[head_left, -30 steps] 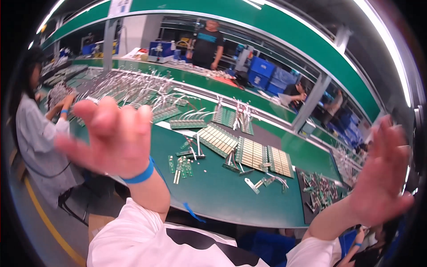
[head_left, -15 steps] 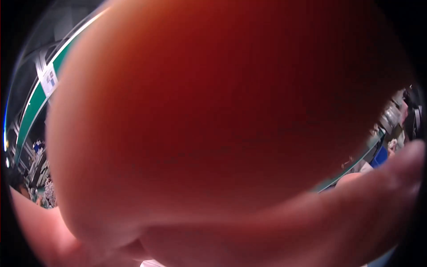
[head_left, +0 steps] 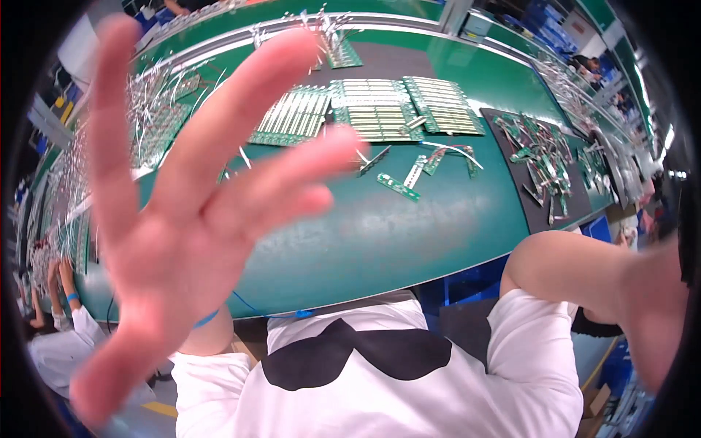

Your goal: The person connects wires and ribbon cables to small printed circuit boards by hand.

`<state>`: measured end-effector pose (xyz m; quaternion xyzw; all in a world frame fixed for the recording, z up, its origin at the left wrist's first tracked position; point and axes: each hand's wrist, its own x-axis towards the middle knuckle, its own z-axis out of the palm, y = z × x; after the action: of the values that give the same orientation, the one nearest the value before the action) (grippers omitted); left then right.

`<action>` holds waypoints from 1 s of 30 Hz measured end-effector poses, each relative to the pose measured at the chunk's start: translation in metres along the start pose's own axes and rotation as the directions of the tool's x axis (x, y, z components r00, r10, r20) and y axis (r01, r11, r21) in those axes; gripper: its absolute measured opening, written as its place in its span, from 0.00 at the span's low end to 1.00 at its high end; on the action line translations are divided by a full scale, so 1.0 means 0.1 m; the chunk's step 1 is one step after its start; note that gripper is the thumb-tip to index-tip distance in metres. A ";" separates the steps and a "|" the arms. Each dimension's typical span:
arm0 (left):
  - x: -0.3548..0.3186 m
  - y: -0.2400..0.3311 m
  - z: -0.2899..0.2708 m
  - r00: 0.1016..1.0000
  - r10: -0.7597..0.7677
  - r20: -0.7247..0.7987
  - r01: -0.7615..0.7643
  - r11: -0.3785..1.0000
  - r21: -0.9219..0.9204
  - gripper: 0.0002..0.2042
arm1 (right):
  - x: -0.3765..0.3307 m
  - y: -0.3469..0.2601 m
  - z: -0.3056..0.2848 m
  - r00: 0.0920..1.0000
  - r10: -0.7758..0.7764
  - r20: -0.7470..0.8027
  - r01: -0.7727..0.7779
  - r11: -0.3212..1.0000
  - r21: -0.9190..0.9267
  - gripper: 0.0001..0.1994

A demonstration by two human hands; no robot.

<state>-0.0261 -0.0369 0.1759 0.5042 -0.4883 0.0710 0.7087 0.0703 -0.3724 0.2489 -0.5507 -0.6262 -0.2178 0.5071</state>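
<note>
Close to the camera, my left hand is raised with its fingers spread, holding nothing. A blue wrist band circles its wrist. My right hand is lifted at the right rim, partly cut off and dark; its fingers cannot be made out. Behind my left hand, on the green bench, lie panels of narrow green circuit boards, partly covered by the fingers. In front of them are small loose circuit boards, some with wires. Neither hand touches the boards.
A black mat on the right carries a heap of small wired boards. More boards with white wires crowd the left side. A blue cord runs along the bench's front edge. At far left, a co-worker's hands are near wires.
Half a second ago a blurred hand and arm filled nearly the whole view. Now my left hand is farther off with spread fingers, and the bench shows behind it.
</note>
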 end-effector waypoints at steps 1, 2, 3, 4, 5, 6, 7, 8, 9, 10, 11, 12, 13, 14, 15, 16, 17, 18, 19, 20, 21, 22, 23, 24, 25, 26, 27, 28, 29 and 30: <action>0.00 -0.02 0.03 0.992 -0.059 -0.115 0.046 0.992 -0.115 0.50 | -0.01 0.15 0.03 1.000 -0.001 0.020 0.001 1.000 0.028 0.31; -0.28 -0.09 -0.07 0.921 -0.095 -0.378 0.051 0.991 -0.124 0.48 | -0.02 0.21 0.07 0.999 -0.009 0.042 0.007 0.999 0.040 0.31; -0.46 -0.15 -0.09 0.803 -0.148 -0.578 0.133 0.989 -0.070 0.45 | 0.01 0.26 0.11 0.998 -0.017 0.060 0.014 0.999 0.050 0.32; -0.55 -0.31 -0.09 0.627 -0.106 -0.771 0.152 0.988 -0.013 0.32 | -0.06 0.45 0.29 0.998 -0.003 0.063 -0.001 0.997 0.072 0.32; -0.75 -0.36 -0.21 0.565 -0.123 -0.816 0.288 0.956 0.056 0.25 | -0.15 0.68 0.63 0.970 0.218 -0.104 -0.194 0.960 0.203 0.24; -1.01 -0.41 -0.36 0.485 -0.117 -0.867 0.426 0.897 0.117 0.18 | -0.27 0.92 1.03 0.869 0.445 -0.215 -0.349 0.861 0.370 0.16; -1.16 -0.48 -0.46 0.409 -0.037 -0.912 0.497 0.847 0.188 0.10 | -0.37 1.05 1.32 0.812 0.556 -0.175 -0.512 0.824 0.243 0.11; -1.33 -0.54 -0.59 0.376 0.002 -0.926 0.649 0.713 0.265 0.10 | -0.52 1.18 1.51 0.726 0.687 -0.026 -0.653 0.701 0.285 0.09; -1.59 -0.56 -0.73 0.392 0.005 -0.920 0.791 0.510 0.339 0.11 | -0.67 1.30 1.70 0.666 0.742 0.077 -0.731 0.628 0.266 0.08; -1.64 -0.60 -0.77 0.446 -0.022 -0.895 0.851 0.319 0.417 0.12 | -0.81 1.38 1.86 0.566 0.811 0.148 -0.816 0.526 0.241 0.08; -1.68 -0.64 -0.78 0.496 -0.065 -0.866 0.866 0.116 0.487 0.14 | -0.96 1.46 2.02 0.563 0.803 0.196 -0.821 0.516 0.244 0.08; -1.63 -0.69 -0.76 0.565 -0.141 -0.813 0.820 -0.006 0.572 0.17 | -1.08 1.53 2.15 0.534 0.813 0.232 -0.845 0.510 0.160 0.08; -1.63 -0.72 -0.76 0.564 -0.214 -0.798 0.819 0.022 0.573 0.20 | -1.11 1.56 2.27 0.465 0.835 0.295 -0.874 0.487 -0.001 0.07; -1.64 -0.76 -0.79 0.645 -0.220 -0.732 0.736 -0.079 0.673 0.22 | -1.13 1.58 2.41 0.491 0.824 0.282 -0.853 0.520 -0.036 0.07; -1.64 -0.80 -0.84 0.717 -0.238 -0.655 0.632 -0.175 0.755 0.23 | -1.15 1.59 2.54 0.517 0.812 0.270 -0.830 0.553 -0.072 0.07; -1.62 -0.83 -0.90 0.715 -0.240 -0.657 0.633 -0.176 0.754 0.23 | -1.15 1.61 2.62 0.515 0.813 0.272 -0.831 0.551 -0.071 0.07; -1.60 -0.85 -0.96 0.691 -0.264 -0.673 0.641 -0.207 0.739 0.23 | -1.15 1.62 2.69 0.555 0.793 0.253 -0.797 0.593 -0.111 0.07; -1.59 -0.86 -1.00 0.665 -0.288 -0.689 0.648 -0.238 0.724 0.23 | -1.16 1.63 2.73 0.593 0.770 0.236 -0.760 0.632 -0.154 0.07; -1.60 -0.85 -1.05 0.664 -0.291 -0.688 0.648 -0.235 0.725 0.23 | -1.20 1.64 2.76 0.589 0.773 0.235 -0.762 0.628 -0.155 0.07; -1.62 -0.83 -1.10 0.596 -0.194 -0.779 0.756 -0.191 0.626 0.21 | -1.23 1.66 2.77 0.568 0.798 0.201 -0.791 0.597 -0.136 0.06; -1.65 -0.81 -1.14 0.506 -0.102 -0.856 0.846 -0.132 0.516 0.20 | -1.27 1.68 2.79 0.544 0.822 0.168 -0.817 0.565 -0.116 0.06; -1.70 -0.79 -1.17 0.513 -0.064 -0.856 0.842 -0.156 0.516 0.15 | -1.31 1.70 2.79 0.541 0.823 0.171 -0.819 0.562 -0.118 0.06; -1.79 -0.78 -1.23 0.508 -0.066 -0.859 0.845 -0.154 0.512 0.15 | -1.35 1.72 2.78 0.515 0.841 0.164 -0.840 0.533 -0.096 0.06; -1.89 -0.80 -1.30 0.552 -0.107 -0.827 0.793 -0.238 0.560 0.13 | -1.38 1.74 2.77 0.489 0.858 0.157 -0.861 0.504 -0.075 0.06; -1.92 -0.81 -1.34 0.585 -0.148 -0.797 0.734 -0.320 0.599 0.12 | -1.38 1.75 2.76 0.487 0.857 0.168 -0.861 0.503 -0.076 0.06; -1.93 -0.82 -1.38 0.538 -0.203 -0.818 0.721 -0.393 0.571 0.11 | -1.37 1.76 2.75 0.465 0.872 0.156 -0.879 0.475 -0.036 0.06; -1.92 -0.81 -1.40 0.530 -0.200 -0.824 0.726 -0.395 0.563 0.11 | -1.36 1.77 2.73 0.442 0.885 0.146 -0.895 0.446 0.006 0.06; -1.91 -0.81 -1.43 0.499 -0.228 -0.836 0.748 -0.374 0.548 0.11 | -1.37 1.78 2.72 0.446 0.884 0.137 -0.893 0.450 0.008 0.07; -1.92 -0.81 -1.46 0.469 -0.256 -0.846 0.769 -0.354 0.533 0.10 | -1.38 1.79 2.71 0.443 0.886 0.138 -0.895 0.446 0.008 0.07; -1.95 -0.82 -1.52 0.467 -0.259 -0.845 0.768 -0.354 0.533 0.10 | -1.39 1.81 2.70 0.466 0.879 0.099 -0.885 0.465 0.040 0.07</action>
<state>0.0167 0.1192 -0.0286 0.9645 0.1627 0.1204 0.1695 0.1115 -0.1589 -0.0297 -0.7791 -0.2773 0.1199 0.5494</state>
